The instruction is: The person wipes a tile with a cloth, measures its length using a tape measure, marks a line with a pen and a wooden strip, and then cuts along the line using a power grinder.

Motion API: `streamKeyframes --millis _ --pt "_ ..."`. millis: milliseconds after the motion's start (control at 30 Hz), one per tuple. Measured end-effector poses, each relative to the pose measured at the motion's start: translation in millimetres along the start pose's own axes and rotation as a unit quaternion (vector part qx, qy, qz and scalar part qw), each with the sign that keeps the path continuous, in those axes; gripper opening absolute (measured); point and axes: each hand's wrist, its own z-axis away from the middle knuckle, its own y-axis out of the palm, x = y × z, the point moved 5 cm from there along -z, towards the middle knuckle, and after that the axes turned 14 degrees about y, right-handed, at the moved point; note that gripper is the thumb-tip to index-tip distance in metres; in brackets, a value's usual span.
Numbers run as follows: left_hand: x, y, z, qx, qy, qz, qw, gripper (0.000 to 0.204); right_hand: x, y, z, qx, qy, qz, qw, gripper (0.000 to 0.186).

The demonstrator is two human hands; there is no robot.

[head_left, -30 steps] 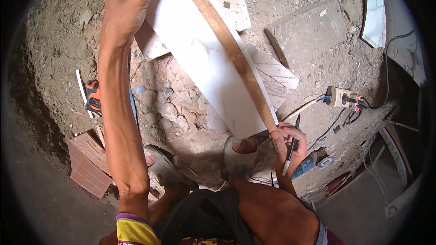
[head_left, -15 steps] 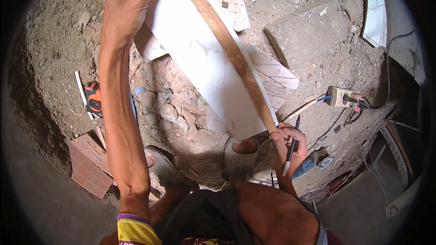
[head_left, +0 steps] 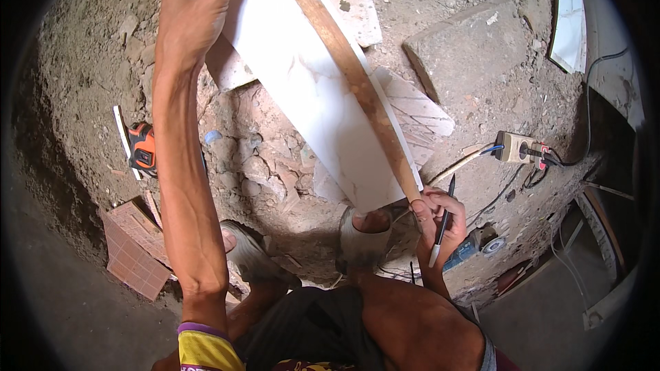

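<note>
A long white marble-look tile (head_left: 295,103) lies slantwise with a brown wooden strip (head_left: 350,75) along its right side. My left hand (head_left: 192,10) grips the upper end of the tile, thumb at the strip's top. My right hand (head_left: 440,220) holds a black marker (head_left: 450,196) with a light tip, its thumb pressed on the strip's lower end. Broken tile pieces (head_left: 412,106) lie beneath. An orange-and-black tape measure (head_left: 143,151) is beside my left forearm, and a blue angle grinder (head_left: 460,254) rests partly behind my right hand.
Around me are rubble, a grey slab (head_left: 467,45), a power strip (head_left: 515,149) with trailing cables, a narrow white tile (head_left: 567,14) at upper right, and brown tile offcuts (head_left: 137,261) at lower left. My sandalled feet (head_left: 364,237) stand below the tile.
Very little differs. My left hand and the upper part of the tile and strip have shifted very slightly to the right; my right hand stays in place with the marker.
</note>
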Motion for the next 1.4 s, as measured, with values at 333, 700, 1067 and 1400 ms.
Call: streamKeyframes --millis 333,700,1067,1400 --pt "-3.8 1.8 0.6 0.009 0.006 0.057 0.998 0.057 -3.3 -2.0 -0.1 0.014 -0.005 0.003 1.0 0.035" --pt "-17.3 6.1 19.3 0.022 0.079 -0.247 0.966 0.039 -13.2 -12.6 -3.6 0.043 -0.026 0.085 0.995 0.041" --pt "-54.3 16.6 52.4 0.135 0.11 -0.395 0.902 0.129 -1.6 -2.1 -2.4 0.012 0.002 0.003 1.0 0.034" --pt "-64.7 24.6 55.2 0.137 0.089 -0.371 0.914 0.133 -2.3 -4.4 -4.7 0.035 0.003 0.027 0.999 0.043"
